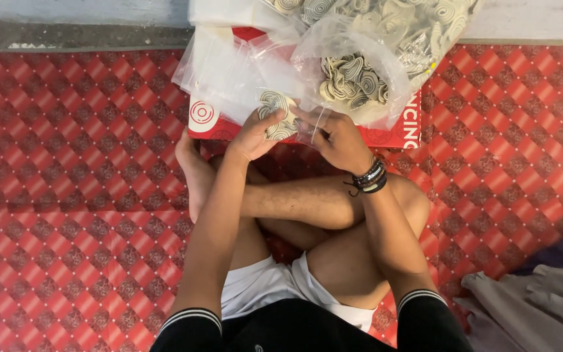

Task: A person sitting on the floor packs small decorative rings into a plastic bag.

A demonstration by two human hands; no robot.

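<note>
I sit cross-legged on a red patterned mat. My left hand grips a small stack of beige spiral coils at its near side. My right hand, with dark beaded bracelets at the wrist, pinches the edge of a small clear plastic bag right beside the coils. Both hands meet just in front of a red and white carton.
A large clear bag of several spiral coils lies on the carton, with a bigger heap of coils in plastic behind it. Loose empty clear bags spread to the left. Grey cloth lies at the lower right.
</note>
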